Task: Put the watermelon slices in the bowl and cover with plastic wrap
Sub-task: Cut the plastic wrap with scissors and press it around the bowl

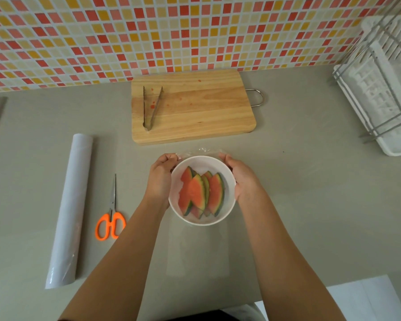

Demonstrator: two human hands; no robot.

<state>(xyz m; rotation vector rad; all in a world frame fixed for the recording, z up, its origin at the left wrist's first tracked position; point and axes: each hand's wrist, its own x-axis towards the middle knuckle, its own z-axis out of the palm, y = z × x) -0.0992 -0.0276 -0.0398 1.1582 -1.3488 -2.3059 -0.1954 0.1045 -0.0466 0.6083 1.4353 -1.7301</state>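
Note:
A white bowl (227, 179) sits on the grey counter, holding several watermelon slices (200, 193) with green rinds. A clear sheet of plastic wrap (198, 249) lies over the bowl and trails toward me on the counter; its far edge bunches just beyond the rim. My left hand (160, 177) presses the wrap against the bowl's left side. On the right side, my right hand (243, 179) does the same. Both hands pinch the wrap's far corners.
A wooden cutting board (195, 107) with metal tongs (151, 107) lies behind the bowl. The plastic wrap roll (72, 205) and orange-handled scissors (111, 216) lie to the left. A white dish rack (384, 89) stands at the right. The counter's front edge drops off at lower right.

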